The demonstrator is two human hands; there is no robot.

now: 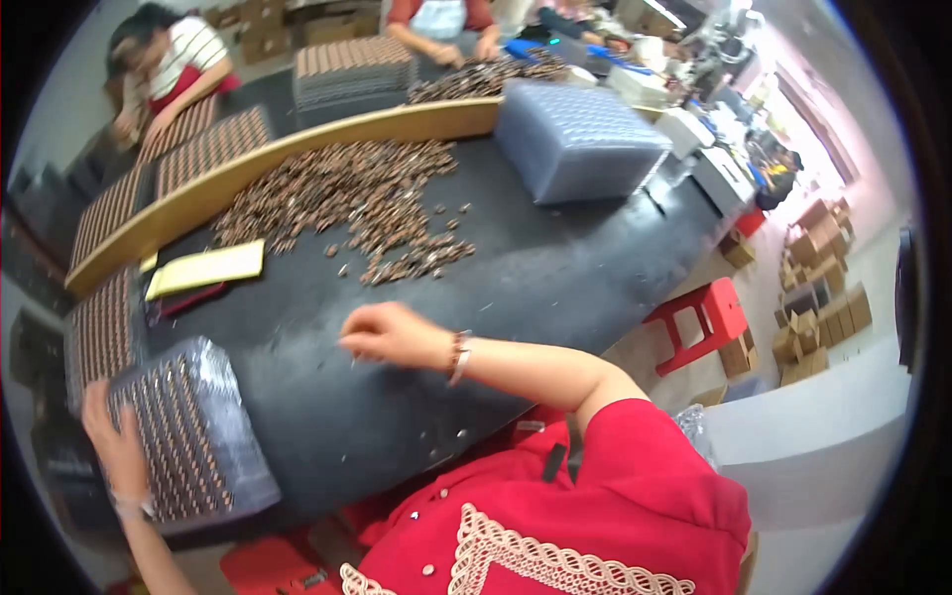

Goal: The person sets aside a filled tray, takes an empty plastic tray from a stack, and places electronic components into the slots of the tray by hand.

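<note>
My left hand [114, 446] lies along the left edge of a stack of clear plastic trays [260, 488], fingers stretched out and thumb apart. Rows of small brown-and-metal parts [178, 436] fill most of the top tray; the strip toward its right side shows bare plastic. Over the black table, between that stack and the loose parts, hovers my right hand [392, 335]. Its fingers are curled together, and what they hold, if anything, is too small to make out. Beyond it spreads a heap of the same small parts [342, 193], with a few scattered toward me.
A wooden divider [297, 147] curves behind the heap. A tall stack of empty clear trays [585, 139] stands at the far right. A yellow pad [206, 270] lies left of the heap. Filled trays [102, 322] sit at the left. Two people work across the table; a red stool [702, 322] stands right.
</note>
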